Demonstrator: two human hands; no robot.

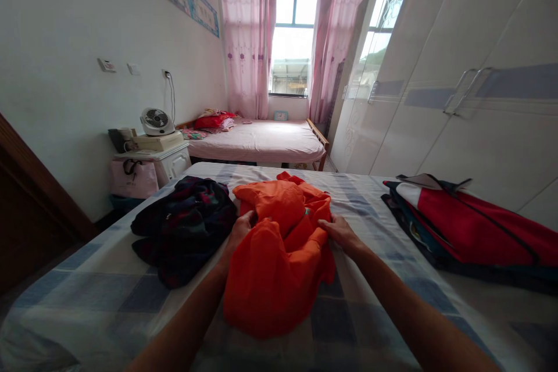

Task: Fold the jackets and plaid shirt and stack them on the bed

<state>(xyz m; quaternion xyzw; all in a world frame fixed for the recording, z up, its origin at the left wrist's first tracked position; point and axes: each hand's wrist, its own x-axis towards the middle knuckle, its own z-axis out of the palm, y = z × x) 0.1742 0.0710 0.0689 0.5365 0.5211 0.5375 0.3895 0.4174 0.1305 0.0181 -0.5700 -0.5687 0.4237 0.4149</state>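
A bunched orange garment (272, 279) lies on the checked bedsheet (174, 325) right in front of me; its exact kind cannot be made out. My left hand (239, 231) grips its left side, the fingertips partly hidden by the cloth. On the opposite side my right hand (342, 232) is closed on the garment's edge, thumb on top. A small pale green label (307, 211) shows among the folds. Just left of my left hand rests a crumpled dark plaid garment (187, 226).
Folded clothes with a red and white jacket (457, 221) on top are stacked at the right. Beyond stands a second bed (270, 139) under the window. A fan (157, 121) sits above a white nightstand (172, 163) at left. White wardrobes (436, 58) line the right wall.
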